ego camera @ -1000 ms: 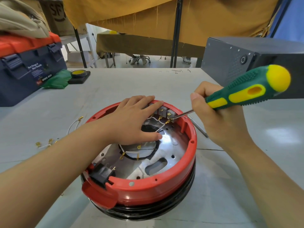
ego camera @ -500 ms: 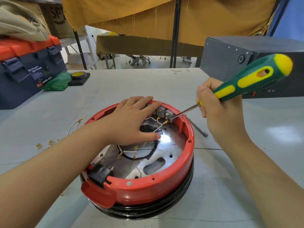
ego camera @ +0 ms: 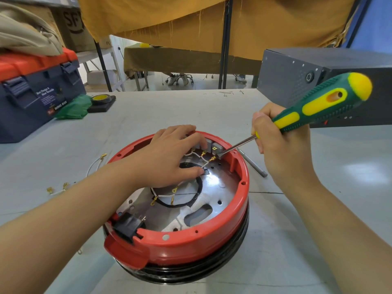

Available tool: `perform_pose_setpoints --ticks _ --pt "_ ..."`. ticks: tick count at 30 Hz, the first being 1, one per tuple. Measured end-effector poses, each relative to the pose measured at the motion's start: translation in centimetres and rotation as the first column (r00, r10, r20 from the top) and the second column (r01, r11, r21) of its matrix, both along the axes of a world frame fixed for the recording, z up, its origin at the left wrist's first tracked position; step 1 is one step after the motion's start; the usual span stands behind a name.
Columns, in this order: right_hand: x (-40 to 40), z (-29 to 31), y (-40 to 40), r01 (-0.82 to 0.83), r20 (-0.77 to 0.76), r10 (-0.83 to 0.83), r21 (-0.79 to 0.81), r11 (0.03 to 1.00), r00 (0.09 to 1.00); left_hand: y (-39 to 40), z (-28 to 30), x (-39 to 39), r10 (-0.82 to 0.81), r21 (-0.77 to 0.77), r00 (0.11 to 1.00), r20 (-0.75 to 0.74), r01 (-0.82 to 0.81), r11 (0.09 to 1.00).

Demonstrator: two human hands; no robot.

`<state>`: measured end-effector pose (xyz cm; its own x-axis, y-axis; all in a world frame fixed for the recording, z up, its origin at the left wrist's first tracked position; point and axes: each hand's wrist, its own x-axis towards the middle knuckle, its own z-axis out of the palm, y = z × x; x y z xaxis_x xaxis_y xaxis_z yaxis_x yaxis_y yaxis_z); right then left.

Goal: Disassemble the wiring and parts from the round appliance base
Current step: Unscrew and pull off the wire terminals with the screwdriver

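The round appliance base [ego camera: 191, 245] sat on the table [ego camera: 318, 240], near its front edge. The left hand [ego camera: 169, 158] lay inside the base, over the wiring [ego camera: 201, 159]. The right hand [ego camera: 280, 145] was just right of the base, holding a screwdriver [ego camera: 318, 107] whose tip reached the terminal block [ego camera: 215, 149] at the rim's far side. A toolbox [ego camera: 38, 96] stood far left, a metal case [ego camera: 307, 81] far right, loose wires [ego camera: 93, 166] left of the base.

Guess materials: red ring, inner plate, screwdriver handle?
Red ring: looks like moulded plastic, semi-gloss; uniform colour, moulded tabs and soft highlights.
Inner plate: looks like bare sheet metal, likely steel or aluminium; bright glare, punched holes.
Screwdriver handle: green and yellow, probably rubbery overmould on plastic; ribbed, matte grip. Its shaft is shiny metal.
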<state>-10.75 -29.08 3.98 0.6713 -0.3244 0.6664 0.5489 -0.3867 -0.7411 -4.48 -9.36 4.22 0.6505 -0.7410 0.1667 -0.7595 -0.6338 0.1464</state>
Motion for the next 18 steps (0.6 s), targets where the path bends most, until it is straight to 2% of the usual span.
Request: perform_pose_setpoints --ticks 18 --pt "0.23 0.03 0.58 0.026 0.014 -0.027 0.122 0.992 1.000 -0.24 -0.29 0.09 0.011 0.101 0.999 0.037 -0.015 0.995"
